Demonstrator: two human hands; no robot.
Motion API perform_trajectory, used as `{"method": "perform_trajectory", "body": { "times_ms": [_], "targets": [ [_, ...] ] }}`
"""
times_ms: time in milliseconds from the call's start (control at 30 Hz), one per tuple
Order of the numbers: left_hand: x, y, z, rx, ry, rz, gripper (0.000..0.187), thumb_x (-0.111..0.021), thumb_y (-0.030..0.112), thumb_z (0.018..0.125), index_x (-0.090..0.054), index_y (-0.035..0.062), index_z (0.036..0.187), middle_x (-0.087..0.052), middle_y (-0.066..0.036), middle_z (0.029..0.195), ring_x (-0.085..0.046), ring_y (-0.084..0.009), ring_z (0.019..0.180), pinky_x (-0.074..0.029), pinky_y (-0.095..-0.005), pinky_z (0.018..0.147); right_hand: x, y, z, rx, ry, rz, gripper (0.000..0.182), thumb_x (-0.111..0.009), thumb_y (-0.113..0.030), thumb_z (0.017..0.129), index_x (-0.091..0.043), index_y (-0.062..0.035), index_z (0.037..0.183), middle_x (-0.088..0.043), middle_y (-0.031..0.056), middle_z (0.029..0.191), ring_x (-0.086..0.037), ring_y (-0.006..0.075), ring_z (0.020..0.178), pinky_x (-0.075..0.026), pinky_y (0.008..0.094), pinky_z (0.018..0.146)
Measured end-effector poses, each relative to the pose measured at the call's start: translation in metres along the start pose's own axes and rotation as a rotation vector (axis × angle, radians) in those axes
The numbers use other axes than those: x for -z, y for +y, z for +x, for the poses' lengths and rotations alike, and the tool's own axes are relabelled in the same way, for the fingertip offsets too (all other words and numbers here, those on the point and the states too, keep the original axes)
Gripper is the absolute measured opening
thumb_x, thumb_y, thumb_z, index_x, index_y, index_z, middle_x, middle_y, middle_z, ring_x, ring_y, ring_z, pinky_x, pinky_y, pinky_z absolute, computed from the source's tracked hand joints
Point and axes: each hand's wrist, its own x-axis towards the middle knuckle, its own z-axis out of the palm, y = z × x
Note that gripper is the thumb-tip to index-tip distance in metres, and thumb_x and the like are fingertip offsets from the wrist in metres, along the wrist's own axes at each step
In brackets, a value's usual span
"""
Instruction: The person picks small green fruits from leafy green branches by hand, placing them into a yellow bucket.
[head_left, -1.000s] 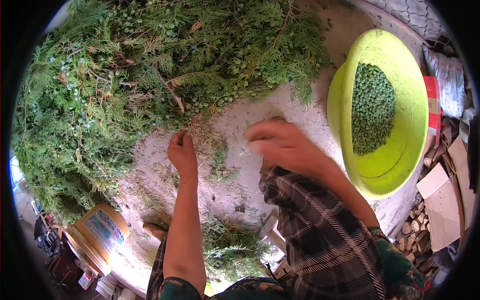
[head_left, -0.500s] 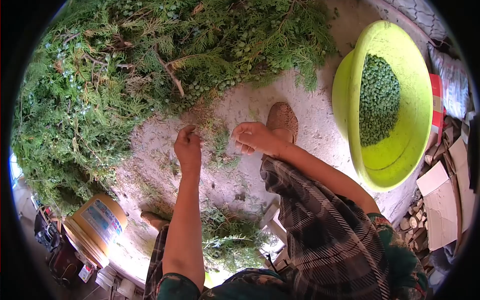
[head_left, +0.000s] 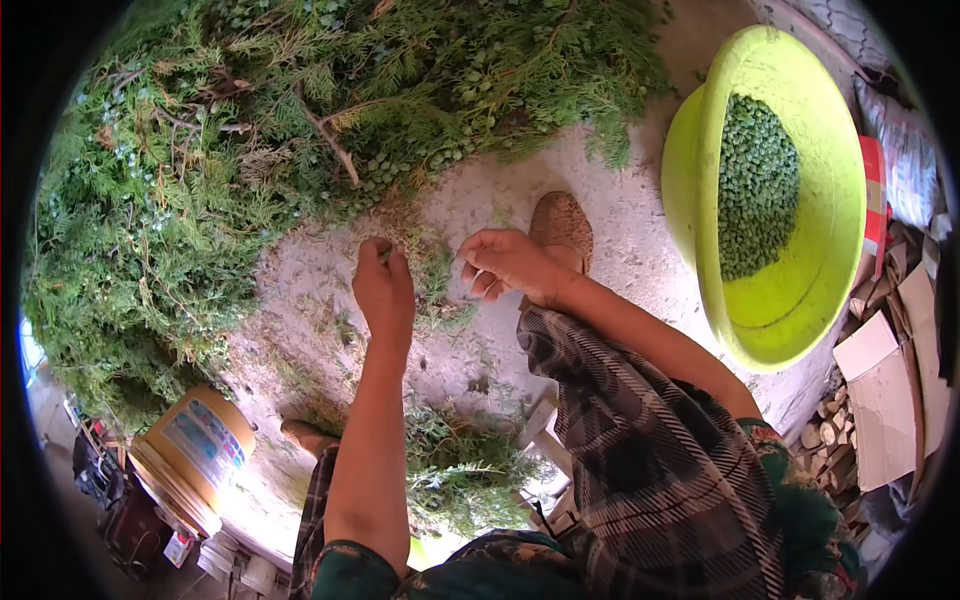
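My left hand (head_left: 384, 290) is raised over the littered floor, its fingers curled in and the thumb pressed close. A tiny greenish bit seems to show at its fingertips, too small to name. To its right, my right hand (head_left: 512, 266) has its thumb and fingers bent together in a pinch; whatever they hold is hidden. A gap separates the two hands. Beyond them lies a large heap of green conifer branches (head_left: 250, 170) bearing pale green cones. At the right, a tilted yellow-green basin (head_left: 790, 325) holds a pile of small green cones (head_left: 757, 190).
A yellow bucket (head_left: 205, 440) with a label lies tipped at lower left. Cut conifer sprigs (head_left: 460, 465) are near my legs. My brown shoe (head_left: 563, 222) is just past the right hand. Cardboard (head_left: 885, 420) and chopped wood (head_left: 825, 435) lie at the right edge.
My left hand has turned, and its fingers have drawn closer to the thumb. The right hand has shifted slightly left and up. The whole view has tilted a little, moving the basin upward.
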Motion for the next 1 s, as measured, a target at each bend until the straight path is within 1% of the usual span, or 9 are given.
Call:
{"method": "perform_trajectory", "body": {
  "times_ms": [100, 200, 300, 367, 467, 700, 767, 867, 1000],
  "targets": [
    [0.011, 0.037, -0.027, 0.174, -0.045, -0.310, 0.020, -0.058, 0.010, 0.082, -0.058, 0.0032, 0.101, -0.063, -0.013, 0.088, -0.060, -0.0280, 0.078, -0.047, -0.0360, 0.070, -0.005, -0.002, -0.009, -0.084, -0.054, 0.355, 0.033, -0.052, -0.027, 0.092, -0.049, -0.0024, 0.114, -0.060, 0.0108, 0.091, -0.061, 0.0178, 0.065, -0.055, 0.0323, 0.065],
    [0.016, 0.057, -0.031, -0.404, -0.325, -0.427, 0.028, -0.055, 0.004, 0.082, -0.057, 0.0044, 0.110, -0.060, -0.014, 0.092, -0.058, -0.0242, 0.085, -0.046, -0.0323, 0.074, -0.004, -0.004, -0.013, -0.157, -0.066, 0.610, 0.033, -0.052, -0.031, 0.092, -0.048, -0.0048, 0.112, -0.059, 0.0112, 0.092, -0.060, 0.0162, 0.063, -0.054, 0.0356, 0.062],
    [0.010, 0.057, 0.005, -0.088, -0.309, -0.255, 0.031, -0.058, 0.008, 0.082, -0.056, 0.0043, 0.112, -0.057, -0.016, 0.102, -0.057, -0.0275, 0.090, -0.047, -0.0353, 0.076, 0.019, 0.013, -0.001, -0.095, -0.112, 0.508, 0.025, -0.051, -0.029, 0.092, -0.049, -0.0068, 0.103, -0.058, 0.0110, 0.090, -0.058, 0.0149, 0.060, -0.052, 0.0365, 0.058],
    [-0.016, 0.049, 0.042, -0.258, -0.054, -0.113, 0.029, -0.061, 0.012, 0.080, -0.058, 0.0041, 0.108, -0.058, -0.017, 0.101, -0.057, -0.0319, 0.089, -0.048, -0.0402, 0.073, 0.018, 0.008, -0.005, -0.105, -0.095, 0.507, 0.022, -0.051, -0.028, 0.093, -0.048, -0.0074, 0.100, -0.058, 0.0104, 0.087, -0.057, 0.0143, 0.058, -0.050, 0.0345, 0.055],
    [-0.043, 0.060, 0.065, -0.195, 0.075, 0.225, 0.028, -0.064, 0.016, 0.079, -0.061, 0.0042, 0.105, -0.061, -0.018, 0.096, -0.060, -0.0304, 0.083, -0.047, -0.0369, 0.069, 0.012, 0.000, -0.011, -0.078, -0.055, 0.487, 0.020, -0.051, -0.027, 0.093, -0.048, -0.0077, 0.096, -0.058, 0.0089, 0.083, -0.056, 0.0132, 0.057, -0.049, 0.0311, 0.052],
    [-0.038, 0.024, 0.037, -0.338, -0.054, 0.025, 0.032, -0.064, 0.015, 0.079, -0.057, 0.0048, 0.109, -0.061, -0.018, 0.087, -0.060, -0.0275, 0.075, -0.046, -0.0348, 0.062, 0.005, -0.004, -0.007, 0.045, 0.159, 0.487, 0.024, -0.055, -0.025, 0.091, -0.051, -0.0020, 0.097, -0.056, 0.0080, 0.078, -0.054, 0.0134, 0.054, -0.048, 0.0286, 0.050],
    [-0.028, 0.022, 0.026, 0.150, -0.291, -0.308, 0.029, -0.062, 0.010, 0.081, -0.056, 0.0007, 0.109, -0.061, -0.011, 0.083, -0.061, -0.0222, 0.071, -0.049, -0.0329, 0.059, 0.004, -0.002, -0.005, 0.074, 0.186, 0.401, 0.023, -0.056, -0.024, 0.090, -0.052, -0.0027, 0.098, -0.056, 0.0079, 0.079, -0.054, 0.0131, 0.056, -0.049, 0.0288, 0.051],
    [-0.015, 0.032, 0.009, 0.374, -0.337, -0.845, 0.028, -0.059, 0.010, 0.085, -0.056, -0.0040, 0.109, -0.062, -0.008, 0.084, -0.060, -0.0126, 0.067, -0.047, -0.0244, 0.055, 0.003, -0.002, -0.002, 0.116, 0.202, 0.295, 0.021, -0.057, -0.020, 0.090, -0.052, -0.0039, 0.103, -0.056, 0.0063, 0.081, -0.054, 0.0124, 0.062, -0.050, 0.0295, 0.056],
    [-0.001, 0.044, 0.001, 0.413, -0.415, -0.970, 0.028, -0.058, 0.010, 0.087, -0.055, -0.0051, 0.109, -0.061, -0.006, 0.085, -0.060, -0.0107, 0.067, -0.047, -0.0211, 0.055, -0.002, -0.002, 0.000, 0.127, 0.183, 0.277, 0.021, -0.058, -0.019, 0.090, -0.052, -0.0048, 0.104, -0.055, 0.0038, 0.084, -0.053, 0.0118, 0.071, -0.050, 0.0296, 0.062]
  ]
}}
